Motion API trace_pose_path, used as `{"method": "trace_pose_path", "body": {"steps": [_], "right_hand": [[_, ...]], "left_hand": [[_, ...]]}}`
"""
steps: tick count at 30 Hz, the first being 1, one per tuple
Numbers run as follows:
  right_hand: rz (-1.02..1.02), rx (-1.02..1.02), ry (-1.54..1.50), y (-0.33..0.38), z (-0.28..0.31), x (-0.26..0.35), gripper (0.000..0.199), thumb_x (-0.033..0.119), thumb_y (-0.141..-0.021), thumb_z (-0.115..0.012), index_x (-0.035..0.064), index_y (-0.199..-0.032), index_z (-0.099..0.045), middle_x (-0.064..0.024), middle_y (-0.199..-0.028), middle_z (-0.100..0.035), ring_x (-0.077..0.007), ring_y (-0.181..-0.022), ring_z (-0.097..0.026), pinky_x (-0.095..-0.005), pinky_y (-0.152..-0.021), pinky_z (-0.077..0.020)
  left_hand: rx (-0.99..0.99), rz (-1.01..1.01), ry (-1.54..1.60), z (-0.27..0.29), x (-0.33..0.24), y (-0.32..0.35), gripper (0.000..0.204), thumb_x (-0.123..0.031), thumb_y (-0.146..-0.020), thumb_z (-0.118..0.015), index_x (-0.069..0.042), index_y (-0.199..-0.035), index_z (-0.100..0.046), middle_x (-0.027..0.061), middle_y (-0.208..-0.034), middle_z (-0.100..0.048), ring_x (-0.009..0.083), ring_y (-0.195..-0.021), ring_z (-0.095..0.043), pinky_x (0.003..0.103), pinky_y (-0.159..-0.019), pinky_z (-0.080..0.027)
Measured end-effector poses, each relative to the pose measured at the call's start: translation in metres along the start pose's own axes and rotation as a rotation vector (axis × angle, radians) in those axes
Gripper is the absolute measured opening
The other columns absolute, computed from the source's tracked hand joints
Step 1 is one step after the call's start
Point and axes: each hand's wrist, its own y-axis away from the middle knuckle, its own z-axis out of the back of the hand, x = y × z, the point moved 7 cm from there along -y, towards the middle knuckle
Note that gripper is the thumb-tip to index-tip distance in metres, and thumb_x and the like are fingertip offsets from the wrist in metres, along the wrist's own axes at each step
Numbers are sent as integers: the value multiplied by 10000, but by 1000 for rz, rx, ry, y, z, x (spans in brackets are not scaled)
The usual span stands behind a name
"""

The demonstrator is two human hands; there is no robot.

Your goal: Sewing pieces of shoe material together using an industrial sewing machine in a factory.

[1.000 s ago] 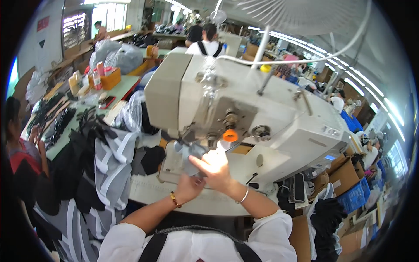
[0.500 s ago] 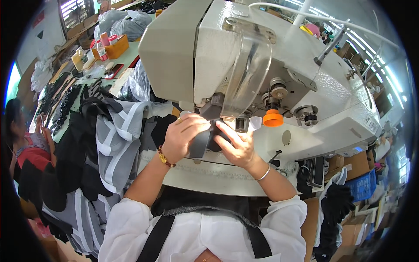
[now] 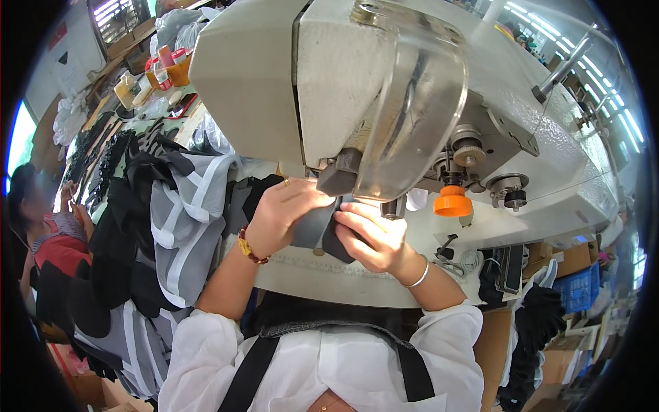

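Note:
A small dark grey fabric piece [image 3: 306, 231] and a black fabric piece [image 3: 336, 242] lie together beneath the head of a cream sewing machine [image 3: 255, 86]. My left hand [image 3: 278, 214] is closed on the grey piece, fingertips close to the machine's lower end. On the other side, my right hand [image 3: 371, 237] pinches the black piece with curled fingers. The needle area is hidden behind the machine head and my fingers. A clear plastic guard [image 3: 415, 113] hangs just above my right hand.
Grey and black cut pieces with white bands [image 3: 189, 223] are heaped at the left. An orange knob [image 3: 453, 201] juts from the machine at the right. Beyond the heap sits another person [image 3: 55, 233]. A blue crate [image 3: 578, 288] stands at the far right.
The view has moved closer to the machine. Both fabric pieces have shifted, and the black one now reaches further toward me. My right fingers, spread before, have curled onto it.

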Motion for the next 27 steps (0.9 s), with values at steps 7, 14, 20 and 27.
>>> {"method": "trace_pose_path", "body": {"steps": [7,14,20,27], "right_hand": [[-9,71,-42,6,4,-3,217,111,-663,-686,20,-861,-684,-150,-964,-728,-304,-866,-736,-410,-743,-606],[60,26,3,5,7,2,212,125,-668,-683,27,-856,-688,-144,-937,-728,-283,-859,-734,-387,-719,-608],[71,-3,48,7,5,1,190,108,-671,-675,53,-852,-692,-112,-918,-727,-243,-833,-733,-340,-668,-586],[119,-23,79,2,8,6,187,105,-652,-687,61,-833,-694,-95,-889,-718,-226,-812,-731,-317,-649,-575]], "left_hand": [[-43,305,204,-2,24,16,295,78,-717,-699,-41,-986,-717,93,-951,-707,282,-866,-683,345,-702,-532],[-18,38,132,-5,7,11,359,94,-650,-695,-44,-981,-715,96,-965,-708,301,-901,-684,379,-792,-562],[6,-47,94,-9,7,15,326,42,-667,-730,-40,-983,-714,98,-977,-710,291,-885,-682,384,-819,-573],[1,-98,44,-9,-3,13,299,-10,-673,-735,-25,-971,-714,113,-966,-703,282,-863,-689,369,-784,-583]]}}
